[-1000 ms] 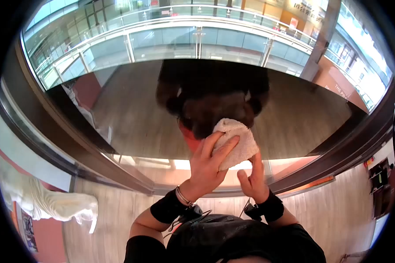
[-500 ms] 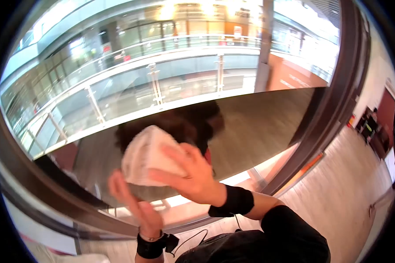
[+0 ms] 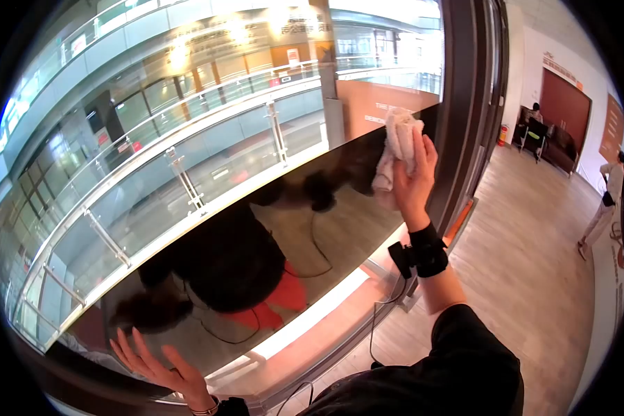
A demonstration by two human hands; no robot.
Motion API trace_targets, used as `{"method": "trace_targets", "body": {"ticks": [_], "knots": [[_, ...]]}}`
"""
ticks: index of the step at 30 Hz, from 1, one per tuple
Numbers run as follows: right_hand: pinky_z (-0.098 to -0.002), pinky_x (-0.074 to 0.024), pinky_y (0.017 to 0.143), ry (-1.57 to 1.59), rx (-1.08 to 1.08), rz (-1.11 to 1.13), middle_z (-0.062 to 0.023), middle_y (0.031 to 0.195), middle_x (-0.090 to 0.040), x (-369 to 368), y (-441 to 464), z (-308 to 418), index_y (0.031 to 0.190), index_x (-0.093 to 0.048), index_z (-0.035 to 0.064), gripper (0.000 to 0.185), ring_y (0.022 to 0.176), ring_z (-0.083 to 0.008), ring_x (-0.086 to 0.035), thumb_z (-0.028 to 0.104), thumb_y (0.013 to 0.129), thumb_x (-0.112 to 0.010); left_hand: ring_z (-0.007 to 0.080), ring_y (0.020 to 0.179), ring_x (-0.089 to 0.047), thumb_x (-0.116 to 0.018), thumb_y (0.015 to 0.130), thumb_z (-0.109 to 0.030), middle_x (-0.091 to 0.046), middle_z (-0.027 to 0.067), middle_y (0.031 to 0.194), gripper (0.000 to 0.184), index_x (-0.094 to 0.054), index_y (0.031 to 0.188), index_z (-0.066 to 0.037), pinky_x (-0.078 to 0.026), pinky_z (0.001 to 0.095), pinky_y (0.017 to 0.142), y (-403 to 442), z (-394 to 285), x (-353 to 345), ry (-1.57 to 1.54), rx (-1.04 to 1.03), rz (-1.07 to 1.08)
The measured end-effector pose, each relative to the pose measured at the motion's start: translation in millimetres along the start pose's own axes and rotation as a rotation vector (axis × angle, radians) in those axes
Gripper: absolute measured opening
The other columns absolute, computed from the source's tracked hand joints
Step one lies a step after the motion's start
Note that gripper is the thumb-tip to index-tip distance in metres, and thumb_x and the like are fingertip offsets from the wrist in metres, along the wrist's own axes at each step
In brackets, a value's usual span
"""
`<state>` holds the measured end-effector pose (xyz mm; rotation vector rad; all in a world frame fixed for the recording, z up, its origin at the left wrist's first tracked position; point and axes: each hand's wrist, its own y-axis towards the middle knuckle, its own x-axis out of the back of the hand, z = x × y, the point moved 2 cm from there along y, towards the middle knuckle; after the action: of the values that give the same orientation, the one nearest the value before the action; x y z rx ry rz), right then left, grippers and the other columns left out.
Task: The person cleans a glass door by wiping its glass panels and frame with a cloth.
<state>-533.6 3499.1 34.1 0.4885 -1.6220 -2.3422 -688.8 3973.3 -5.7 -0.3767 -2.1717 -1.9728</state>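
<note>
My right hand (image 3: 414,179) presses a crumpled whitish cloth (image 3: 399,147) against the window glass, near the dark frame (image 3: 459,104) on the right. Its fingers are wrapped round the cloth's right side. Low on the left, my left hand (image 3: 161,367) is empty, its fingers spread, close to the lower dark part of the glass (image 3: 353,201). Whether its fingertips touch the pane I cannot tell. Black bands circle both wrists, and a cable hangs from the right one.
Beyond the glass runs a railing (image 3: 180,182) with glass panels. Wooden floor (image 3: 520,229) stretches to the right, where a person (image 3: 603,201) stands by the wall. Farther back are a dark sofa (image 3: 560,147) and a red fire extinguisher (image 3: 503,134).
The view has swung to the right. The cloth has gone from near my left hand to the right side of the pane with my right hand, while my left hand is now apart from it.
</note>
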Motion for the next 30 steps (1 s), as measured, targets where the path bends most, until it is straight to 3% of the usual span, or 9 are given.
{"method": "trace_targets", "body": {"ticks": [5, 9, 12, 13, 14, 20, 28, 29, 30], "knots": [[-0.042, -0.0483, 0.094, 0.114, 0.302, 0.159, -0.0241, 0.127, -0.052, -10, -51, 67, 0.13, -0.057, 0.0137, 0.058, 0.11, -0.0402, -0.057, 0.015, 0.074, -0.071, 0.0423, 0.14, -0.027, -0.042, 0.101, -0.029, -0.038, 0.0188, 0.148, 0.046, -0.048, 0.136, 0.0, -0.021, 0.0581, 0.111, 19, -28, -16, 0.029, -0.049, -0.076], [-0.037, -0.0555, 0.076, 0.312, 0.632, 0.523, -0.0142, 0.123, -0.058, 13, -84, 79, 0.123, -0.062, 0.0333, 0.053, 0.088, -0.0297, -0.061, 0.018, 0.073, -0.07, 0.0415, 0.14, -0.026, -0.041, 0.102, -0.031, -0.038, 0.0191, 0.148, 0.047, -0.047, 0.138, -0.001, -0.021, 0.0579, 0.112, 36, -53, -29, 0.035, -0.117, -0.111], [-0.0354, -0.0557, 0.075, 0.109, 0.498, 0.38, -0.0185, 0.127, -0.054, 11, -65, -9, 0.121, -0.064, 0.0272, 0.05, 0.093, -0.032, -0.062, 0.021, 0.072, -0.072, 0.041, 0.142, -0.024, -0.041, 0.103, -0.036, -0.036, 0.019, 0.149, 0.05, -0.046, 0.139, -0.002, -0.021, 0.0578, 0.112, 39, -61, -39, 0.066, -0.132, -0.112], [-0.0382, -0.0558, 0.075, 0.191, 0.028, 0.349, -0.0215, 0.127, -0.053, 9, -58, -49, 0.122, -0.063, 0.0224, 0.053, 0.095, -0.036, -0.062, 0.016, 0.071, -0.073, 0.0426, 0.14, -0.026, -0.042, 0.102, -0.037, -0.038, 0.0203, 0.147, 0.051, -0.048, 0.138, -0.001, -0.022, 0.0587, 0.111, 42, -72, -38, 0.018, -0.132, -0.139], [-0.0425, -0.0547, 0.079, -0.141, 0.284, 0.246, -0.0235, 0.128, -0.052, 19, -25, -76, 0.123, -0.063, 0.0195, 0.054, 0.101, -0.0389, -0.061, 0.008, 0.07, -0.07, 0.0441, 0.138, -0.028, -0.043, 0.102, -0.038, -0.04, 0.0217, 0.145, 0.052, -0.049, 0.136, 0.0, -0.024, 0.0596, 0.109, 45, -87, -34, -0.027, -0.133, -0.162], [-0.044, -0.0489, 0.091, -0.135, -0.191, 0.054, -0.02, 0.134, -0.047, 22, 20, -206, 0.141, -0.043, 0.019, 0.076, 0.114, -0.0429, -0.054, 0.003, 0.071, -0.065, 0.047, 0.136, -0.029, -0.044, 0.102, -0.033, -0.037, 0.0285, 0.143, 0.05, -0.048, 0.136, 0.004, -0.024, 0.059, 0.11, 46, -98, -38, -0.013, -0.142, -0.209], [-0.043, -0.0542, 0.086, 0.266, 0.117, 0.49, -0.021, 0.133, -0.05, 35, -102, -87, 0.128, -0.059, 0.0347, 0.073, 0.111, -0.04, -0.058, 0.009, 0.062, -0.077, 0.0462, 0.135, -0.033, -0.038, 0.102, -0.04, -0.042, 0.0251, 0.144, 0.055, -0.048, 0.136, 0.002, -0.021, 0.0608, 0.111, 49, -121, -43, 0.098, -0.111, -0.26], [-0.0402, -0.05, 0.094, 0.21, 0.205, 0.588, -0.0208, 0.132, -0.049, 37, -105, -92, 0.125, -0.063, 0.0245, 0.065, 0.108, -0.0377, -0.059, 0.014, 0.064, -0.082, 0.0458, 0.135, -0.035, -0.036, 0.103, -0.042, -0.043, 0.0227, 0.144, 0.056, -0.049, 0.136, 0.001, -0.021, 0.0606, 0.111, 49, -121, -43, 0.133, -0.112, -0.263], [-0.0416, -0.0512, 0.091, 0.272, -0.026, 0.587, -0.0205, 0.132, -0.05, 37, -92, -100, 0.125, -0.063, 0.0293, 0.069, 0.108, -0.0401, -0.059, 0.014, 0.06, -0.082, 0.0459, 0.135, -0.034, -0.037, 0.103, -0.041, -0.043, 0.0233, 0.144, 0.055, -0.048, 0.136, 0.002, -0.022, 0.0599, 0.111, 49, -122, -45, 0.121, -0.102, -0.273]]}}
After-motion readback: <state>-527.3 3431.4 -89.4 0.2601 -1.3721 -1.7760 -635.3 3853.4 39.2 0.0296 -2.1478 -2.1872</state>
